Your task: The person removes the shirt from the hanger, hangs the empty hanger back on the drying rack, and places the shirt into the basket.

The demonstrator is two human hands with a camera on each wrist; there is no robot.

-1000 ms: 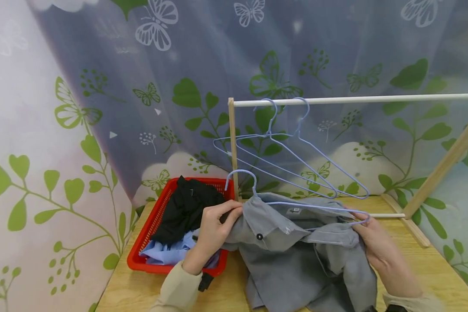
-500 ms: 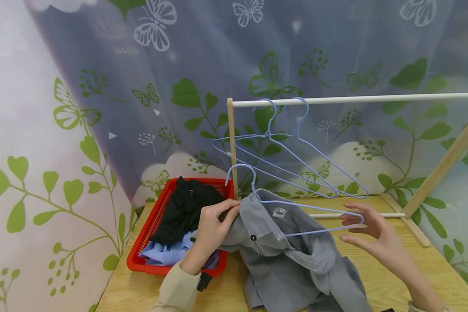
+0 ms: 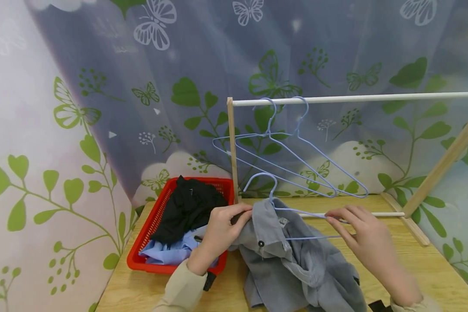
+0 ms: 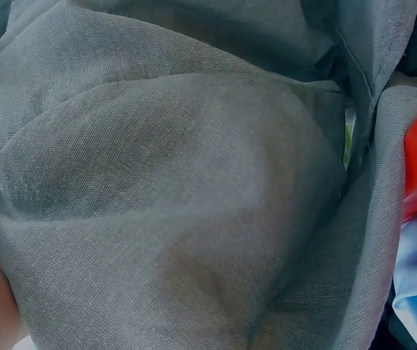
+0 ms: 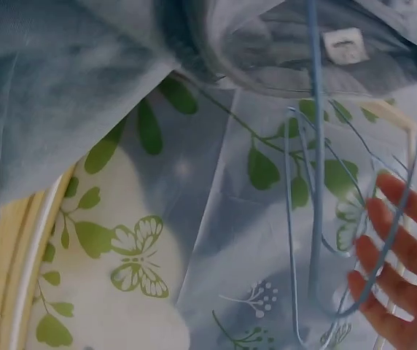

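Note:
A grey button shirt [image 3: 308, 264] hangs crumpled above the table, its left shoulder pinched between thumb and fingers of my left hand [image 3: 224, 229]. Inside its collar sits a light-blue hanger [image 3: 265, 174], hook up, left arm hidden in the cloth. The hanger's right arm is bare of the shirt, and my right hand [image 3: 366, 242] pinches it near the outer end. In the right wrist view, the hanger's bar [image 5: 316, 182] passes by the collar label, with the fingers [image 5: 391, 281] behind its bend. Grey cloth [image 4: 157, 168] nearly fills the left wrist view.
At left stands a red basket [image 3: 140, 249] with a black garment [image 3: 189, 208] and light-blue cloth [image 3: 169, 249]. Behind the shirt is a rack with a white rail [image 3: 355, 99] and wooden posts [image 3: 444, 167]. Two empty blue hangers [image 3: 308, 145] hang from the rail.
My right hand let go of the shirt's right side, which slid down off the hanger's end. It opened, then took hold of the bare hanger arm. Collar and hook shifted slightly right.

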